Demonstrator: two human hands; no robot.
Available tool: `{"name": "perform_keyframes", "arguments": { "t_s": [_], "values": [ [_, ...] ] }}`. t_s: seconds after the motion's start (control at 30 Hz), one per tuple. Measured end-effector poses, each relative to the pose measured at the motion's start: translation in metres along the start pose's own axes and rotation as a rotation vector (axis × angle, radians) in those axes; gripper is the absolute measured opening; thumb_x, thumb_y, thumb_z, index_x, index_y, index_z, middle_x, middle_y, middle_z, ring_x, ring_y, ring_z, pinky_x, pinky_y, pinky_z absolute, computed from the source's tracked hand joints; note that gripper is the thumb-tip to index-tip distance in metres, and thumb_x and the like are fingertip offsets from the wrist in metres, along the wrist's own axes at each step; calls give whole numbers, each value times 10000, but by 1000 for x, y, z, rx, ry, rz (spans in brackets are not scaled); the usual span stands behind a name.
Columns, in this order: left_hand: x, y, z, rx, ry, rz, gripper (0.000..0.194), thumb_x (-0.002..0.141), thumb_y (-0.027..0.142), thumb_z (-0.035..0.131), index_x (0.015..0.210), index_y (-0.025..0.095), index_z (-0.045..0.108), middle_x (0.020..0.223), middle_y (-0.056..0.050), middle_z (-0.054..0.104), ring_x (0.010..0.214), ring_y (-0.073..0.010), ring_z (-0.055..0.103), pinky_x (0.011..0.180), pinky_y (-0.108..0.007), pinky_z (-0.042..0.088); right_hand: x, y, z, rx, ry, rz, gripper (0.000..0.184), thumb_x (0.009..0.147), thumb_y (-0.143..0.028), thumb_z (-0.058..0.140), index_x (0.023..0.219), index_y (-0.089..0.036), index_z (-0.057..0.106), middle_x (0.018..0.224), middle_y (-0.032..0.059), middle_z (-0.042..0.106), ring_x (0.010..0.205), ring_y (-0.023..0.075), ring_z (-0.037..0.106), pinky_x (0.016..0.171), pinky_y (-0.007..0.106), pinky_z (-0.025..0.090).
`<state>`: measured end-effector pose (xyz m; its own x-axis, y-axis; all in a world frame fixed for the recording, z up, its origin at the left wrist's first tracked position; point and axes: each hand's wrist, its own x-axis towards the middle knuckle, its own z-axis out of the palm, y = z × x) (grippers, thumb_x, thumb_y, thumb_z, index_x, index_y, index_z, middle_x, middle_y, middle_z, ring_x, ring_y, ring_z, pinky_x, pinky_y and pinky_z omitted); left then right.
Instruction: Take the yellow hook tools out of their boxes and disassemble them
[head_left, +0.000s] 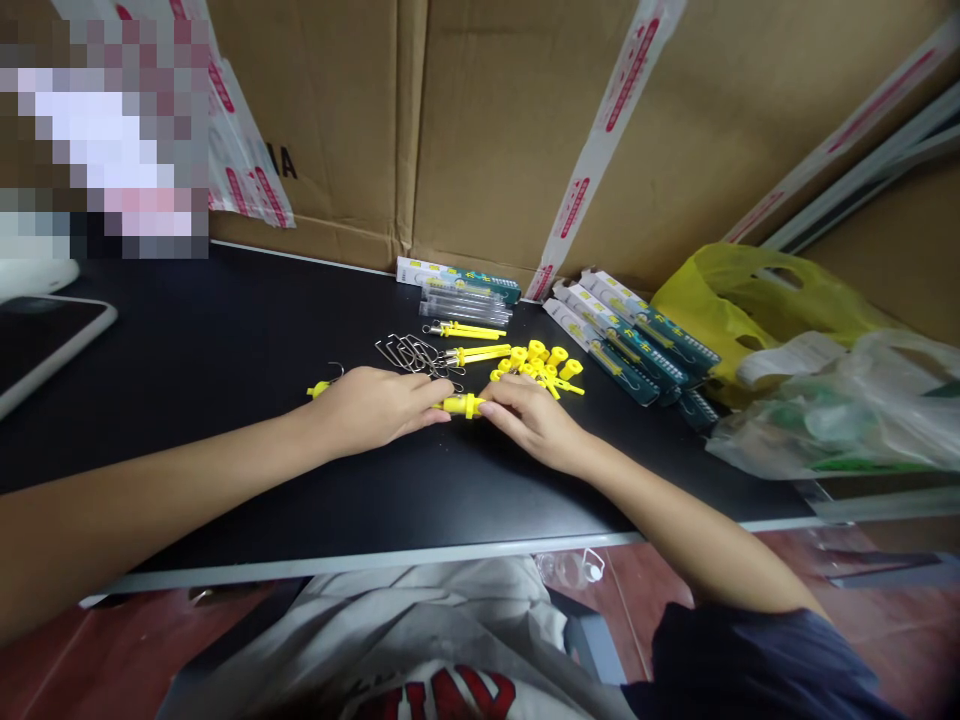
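My left hand (375,405) and my right hand (529,420) meet in the middle of the black table (225,350). Between their pinched fingertips is a small yellow plastic piece (459,404), gripped from both ends just above the tabletop. Right behind it lies a heap of small yellow caps and pins (541,365). Two longer yellow rods with metal ends (469,341) lie beside several bent wire hooks (411,352). A lone yellow piece with a hook (321,385) sits left of my left hand.
Clear tubes and a boxed pack (461,292) lie at the back; several green-and-white packs (637,335) fan out to the right. Yellow and clear plastic bags (795,370) crowd the right edge. Cardboard boxes (487,130) wall the back. A tablet (45,345) lies far left.
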<state>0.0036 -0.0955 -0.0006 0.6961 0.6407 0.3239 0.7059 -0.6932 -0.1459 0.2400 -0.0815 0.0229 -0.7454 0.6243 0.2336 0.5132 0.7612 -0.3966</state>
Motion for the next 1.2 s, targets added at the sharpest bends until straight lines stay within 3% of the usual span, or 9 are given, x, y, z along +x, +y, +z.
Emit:
{"name": "perform_keyframes", "arguments": {
  "t_s": [0.23, 0.4, 0.47, 0.6, 0.77, 0.93, 1.1, 1.2],
  "values": [
    [0, 0, 0, -24, -7, -16, 273, 970, 417, 363, 973, 216, 548, 798, 6, 661, 654, -122, 628, 465, -203, 315, -3, 2, 0, -121, 87, -89, 32, 886, -222, 515, 902, -201, 496, 709, -6, 531, 676, 148, 486, 686, 288, 336],
    [0, 1, 0, -23, -3, -24, 280, 971, 420, 361, 988, 214, 550, 808, 2, 669, 645, -127, 627, 463, -205, 307, -3, 3, -2, -16, 44, -34, 249, 866, -369, 569, 1001, -199, 447, 695, -33, 506, 646, 140, 475, 693, 287, 345],
    [0, 1, 0, -23, -9, -20, 276, 971, 418, 363, 990, 215, 549, 810, 3, 670, 653, -129, 631, 466, -205, 310, -2, 3, -2, -18, 15, -22, 217, 923, -410, 465, 935, -194, 475, 717, -10, 524, 666, 146, 482, 696, 292, 341],
    [0, 1, 0, -37, -2, -15, 285, 975, 413, 346, 979, 214, 551, 801, -1, 663, 656, -132, 630, 470, -209, 328, 0, 1, 0, -19, -13, -18, 340, 988, -354, 300, 796, -183, 522, 720, 24, 551, 680, 151, 494, 698, 299, 338],
    [0, 0, -1, -30, -9, -14, 272, 975, 407, 346, 971, 215, 538, 811, 6, 663, 664, -135, 640, 457, -217, 322, 0, 2, 2, 57, 33, 5, 186, 935, -339, 478, 844, -186, 529, 696, -4, 551, 643, 131, 491, 678, 278, 356],
    [1, 0, -1, -12, -26, -17, 269, 971, 426, 356, 956, 216, 524, 796, 20, 654, 663, -140, 646, 447, -228, 298, -4, 7, 2, -73, 128, -104, 46, 887, -239, 531, 899, -203, 504, 680, -21, 514, 657, 136, 486, 693, 289, 344],
    [1, 0, -1, -13, -20, -16, 269, 975, 420, 350, 992, 219, 527, 827, 11, 671, 672, -135, 646, 452, -222, 292, -4, 4, 0, -24, 88, -62, 285, 845, -358, 617, 1018, -199, 456, 665, -48, 487, 637, 133, 476, 696, 286, 347],
    [0, 0, -1, -10, -14, -13, 264, 974, 414, 357, 988, 217, 532, 811, 11, 668, 656, -138, 640, 448, -225, 285, -3, 2, -1, -31, 51, -32, 212, 923, -399, 484, 969, -191, 483, 705, -17, 515, 662, 142, 479, 691, 292, 336]
  ]
}}
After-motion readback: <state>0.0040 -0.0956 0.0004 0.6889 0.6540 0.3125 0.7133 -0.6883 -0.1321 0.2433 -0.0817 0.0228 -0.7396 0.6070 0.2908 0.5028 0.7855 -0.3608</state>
